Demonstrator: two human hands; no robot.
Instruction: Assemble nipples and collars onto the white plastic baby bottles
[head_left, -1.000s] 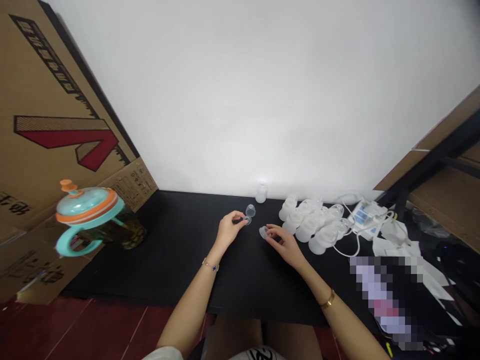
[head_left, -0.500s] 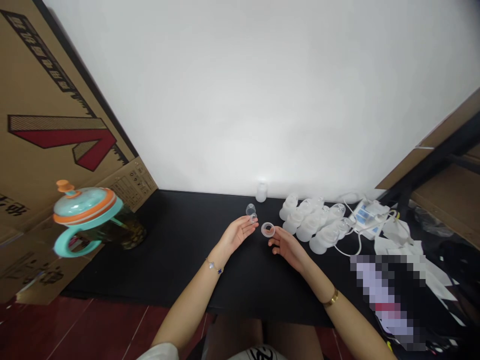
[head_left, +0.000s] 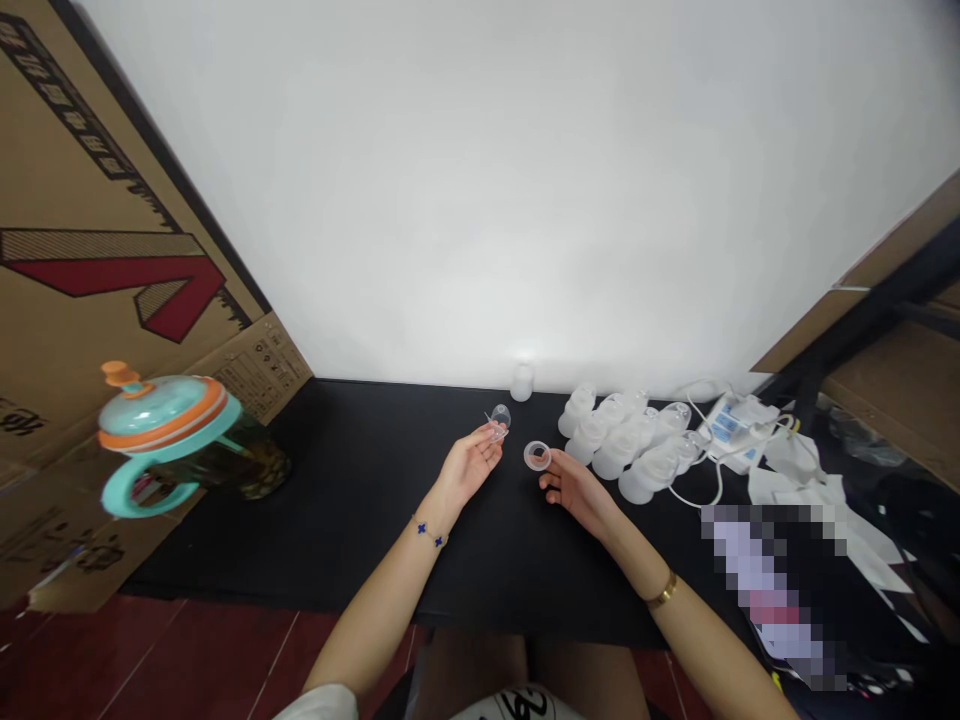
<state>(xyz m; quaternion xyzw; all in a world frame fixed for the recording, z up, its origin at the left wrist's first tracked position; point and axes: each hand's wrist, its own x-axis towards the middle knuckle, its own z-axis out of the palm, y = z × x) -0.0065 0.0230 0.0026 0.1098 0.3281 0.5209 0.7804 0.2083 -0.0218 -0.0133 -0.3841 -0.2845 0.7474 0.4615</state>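
Observation:
Between the fingertips of my left hand (head_left: 471,462) is a small clear piece (head_left: 498,431), too small to make out its exact kind. A clear domed cap (head_left: 502,413) stands on the black table just behind those fingers. My right hand (head_left: 579,492) pinches a translucent ring (head_left: 537,468) by its right side, with the opening facing up toward me. The two hands are apart, both a little above the table. A white bottle without a cap (head_left: 522,383) stands behind them near the wall.
Several capped white bottles (head_left: 616,455) stand grouped to the right. Beyond them are a white device (head_left: 731,430) with cables and some white paper (head_left: 795,490). At the left stands a large teal-lidded jug (head_left: 172,410) before a cardboard box (head_left: 82,330).
The small clear piece in my left fingers has turned and now looks tilted, its round opening less visible. My left wrist has rotated slightly. The ring in my right hand is nearly still.

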